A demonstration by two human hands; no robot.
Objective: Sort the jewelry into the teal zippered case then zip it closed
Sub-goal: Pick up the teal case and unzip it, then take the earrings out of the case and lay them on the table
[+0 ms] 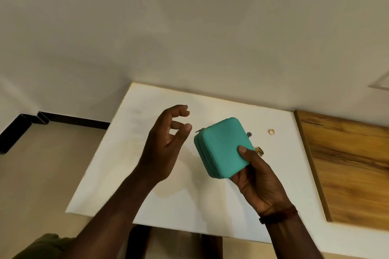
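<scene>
The right hand grasps the teal zippered case by its corner at 5 o'clock, with the thumb pressed flat on the lid and the fingers hidden underneath. The case is held tilted over the white bench, right of the bench's middle. Its lid is shut on the base, the zip seam runs down its side at 9 o'clock, and a small pull sticks out at its 11 o'clock corner.

The left hand hovers at 9 o'clock from the case, apart from it. It is released and holds nothing, palm turned toward the case, fingers loosely bent.

Three pieces of jewelry lie on the bench. A small blue flower-shaped piece sits just beside the case's edge at 2 o'clock. A gold ring lies farther out the same way. An ornate gold piece shows at 3 o'clock, partly hidden behind the right thumb.

A dark band circles the right wrist. A wooden panel adjoins the bench at its 3 o'clock edge.
</scene>
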